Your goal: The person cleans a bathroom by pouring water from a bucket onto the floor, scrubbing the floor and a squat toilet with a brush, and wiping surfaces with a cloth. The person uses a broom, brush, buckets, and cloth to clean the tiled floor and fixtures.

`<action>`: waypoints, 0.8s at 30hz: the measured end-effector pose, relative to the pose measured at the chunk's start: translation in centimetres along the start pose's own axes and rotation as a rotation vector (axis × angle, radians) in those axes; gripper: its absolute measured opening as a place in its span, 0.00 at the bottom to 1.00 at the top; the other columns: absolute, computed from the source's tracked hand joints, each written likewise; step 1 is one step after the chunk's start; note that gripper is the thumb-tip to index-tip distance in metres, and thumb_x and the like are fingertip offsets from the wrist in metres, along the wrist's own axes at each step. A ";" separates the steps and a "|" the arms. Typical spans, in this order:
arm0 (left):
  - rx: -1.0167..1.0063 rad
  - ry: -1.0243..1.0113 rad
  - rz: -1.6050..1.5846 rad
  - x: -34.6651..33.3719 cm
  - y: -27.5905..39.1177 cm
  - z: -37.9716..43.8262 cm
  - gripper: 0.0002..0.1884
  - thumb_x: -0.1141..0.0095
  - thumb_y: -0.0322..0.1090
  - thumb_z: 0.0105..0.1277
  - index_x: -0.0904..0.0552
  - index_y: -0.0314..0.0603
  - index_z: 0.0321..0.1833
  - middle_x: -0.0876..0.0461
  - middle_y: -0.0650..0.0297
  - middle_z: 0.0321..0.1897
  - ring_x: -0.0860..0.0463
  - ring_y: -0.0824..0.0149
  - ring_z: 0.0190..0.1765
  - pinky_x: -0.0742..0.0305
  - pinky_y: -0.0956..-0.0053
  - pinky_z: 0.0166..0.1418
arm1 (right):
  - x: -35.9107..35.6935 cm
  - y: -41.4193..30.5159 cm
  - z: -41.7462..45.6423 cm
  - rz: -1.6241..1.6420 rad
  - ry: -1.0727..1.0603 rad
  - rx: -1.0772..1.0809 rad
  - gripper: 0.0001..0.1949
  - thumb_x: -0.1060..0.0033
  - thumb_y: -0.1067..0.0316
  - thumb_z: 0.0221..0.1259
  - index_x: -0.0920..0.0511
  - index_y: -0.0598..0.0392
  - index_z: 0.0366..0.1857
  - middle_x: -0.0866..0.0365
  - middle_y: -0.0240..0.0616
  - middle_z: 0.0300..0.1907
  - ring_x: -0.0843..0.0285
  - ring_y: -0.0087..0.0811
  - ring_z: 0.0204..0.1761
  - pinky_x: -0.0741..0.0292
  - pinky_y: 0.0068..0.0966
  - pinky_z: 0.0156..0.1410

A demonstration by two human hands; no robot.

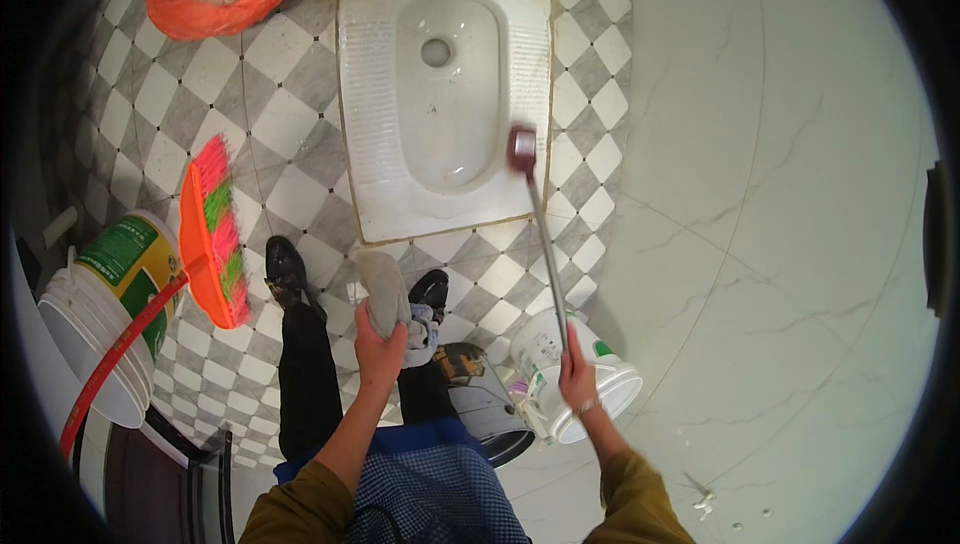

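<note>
My left hand [379, 341] is closed around a bunched grey cloth [382, 285], and a bluish-grey cloth [422, 334] hangs beside it. In my right hand [579, 379] is the metal handle of a long toilet brush [547, 244]. Its dark red head [521, 148] looks blurred over the right ribbed footrest of a white squat toilet [469, 216]. Whether the head touches the ceramic cannot be told. The toilet's basin lies in front of me, its round drain at the far end.
An orange broom [199, 244] with pink and green bristles stands at left by a white bucket [56, 319]. Near my right hand are another white bucket [555, 341] and a dark-rimmed bucket [487, 401]. An orange-lined bin [225, 15] holds crumpled paper. A tap [703, 503] projects from the marbled wall [750, 244].
</note>
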State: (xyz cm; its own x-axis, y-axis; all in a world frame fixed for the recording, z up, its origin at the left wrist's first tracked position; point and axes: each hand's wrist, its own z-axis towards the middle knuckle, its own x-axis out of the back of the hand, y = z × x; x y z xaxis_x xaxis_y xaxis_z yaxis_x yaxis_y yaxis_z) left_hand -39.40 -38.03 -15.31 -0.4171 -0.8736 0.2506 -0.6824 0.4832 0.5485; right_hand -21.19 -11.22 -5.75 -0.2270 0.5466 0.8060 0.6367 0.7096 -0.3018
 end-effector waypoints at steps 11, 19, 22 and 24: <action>-0.021 -0.013 -0.003 -0.9 -1.3 -0.1 0.34 0.41 0.32 0.55 0.38 0.37 0.65 0.23 0.44 0.52 0.22 0.50 0.55 0.29 0.65 0.60 | 3.6 1.5 6.3 -0.011 -0.041 -0.059 0.30 0.55 0.74 0.66 0.44 0.39 0.72 0.19 0.58 0.37 0.22 0.54 0.27 0.27 0.42 0.32; -0.042 -0.042 0.013 -1.5 -0.3 -0.6 0.34 0.40 0.33 0.55 0.38 0.38 0.66 0.22 0.44 0.51 0.21 0.49 0.53 0.28 0.64 0.58 | 3.6 0.8 12.7 -0.065 -0.069 -0.143 0.30 0.54 0.67 0.67 0.46 0.32 0.72 0.22 0.57 0.26 0.25 0.59 0.26 0.29 0.49 0.31; -0.044 -0.056 0.019 -1.1 0.2 -0.5 0.34 0.40 0.33 0.55 0.38 0.38 0.66 0.22 0.44 0.51 0.21 0.49 0.54 0.28 0.64 0.59 | 3.6 -0.5 16.0 -0.045 -0.038 -0.161 0.30 0.53 0.68 0.67 0.46 0.33 0.72 0.22 0.55 0.25 0.25 0.59 0.26 0.29 0.49 0.30; 0.028 -0.038 0.060 -0.9 0.5 -0.5 0.34 0.41 0.33 0.55 0.38 0.37 0.66 0.23 0.43 0.52 0.21 0.49 0.54 0.28 0.65 0.59 | 1.8 1.4 8.8 0.018 0.007 -0.060 0.30 0.52 0.71 0.66 0.44 0.37 0.72 0.20 0.57 0.35 0.22 0.57 0.29 0.26 0.44 0.33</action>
State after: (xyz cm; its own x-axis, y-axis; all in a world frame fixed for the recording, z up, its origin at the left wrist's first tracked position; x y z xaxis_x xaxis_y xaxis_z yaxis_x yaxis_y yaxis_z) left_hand -39.09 -37.03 -14.83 -0.4799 -0.8404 0.2519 -0.6718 0.5367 0.5106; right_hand -27.16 -5.31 -9.17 -0.2102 0.5555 0.8045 0.6836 0.6718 -0.2852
